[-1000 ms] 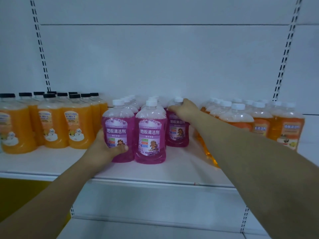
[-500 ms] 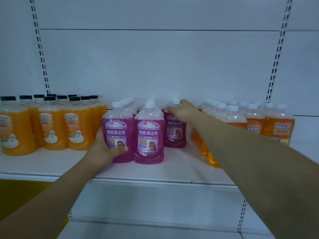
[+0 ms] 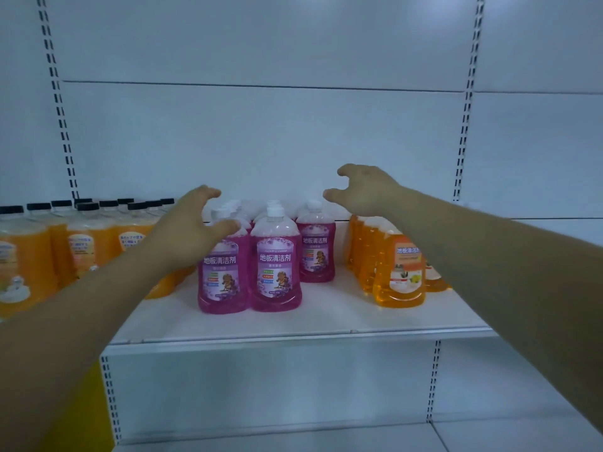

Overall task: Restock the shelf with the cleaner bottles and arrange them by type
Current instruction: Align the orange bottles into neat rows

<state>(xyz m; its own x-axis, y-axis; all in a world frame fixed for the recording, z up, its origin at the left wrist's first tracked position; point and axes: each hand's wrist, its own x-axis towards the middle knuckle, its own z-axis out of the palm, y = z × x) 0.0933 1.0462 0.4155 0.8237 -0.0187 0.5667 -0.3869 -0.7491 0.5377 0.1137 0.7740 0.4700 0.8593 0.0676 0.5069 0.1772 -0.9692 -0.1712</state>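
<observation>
Pink floor-cleaner bottles with white caps stand in rows at the middle of the white shelf. One pink bottle stands further back on the right of the group. My left hand hovers in front of the left pink bottle's shoulder, fingers spread and loosely curved, holding nothing. My right hand is raised above and to the right of the back pink bottle, fingers loosely curled, empty.
Orange bottles with black caps fill the shelf's left side. Orange bottles with white caps stand on the right, partly hidden by my right arm. A lower shelf shows below, with a yellow panel at the bottom left.
Both hands have let go of the pink bottles and lifted: the left off the front left bottle, the right off the back bottle's cap. The camera view has tilted down.
</observation>
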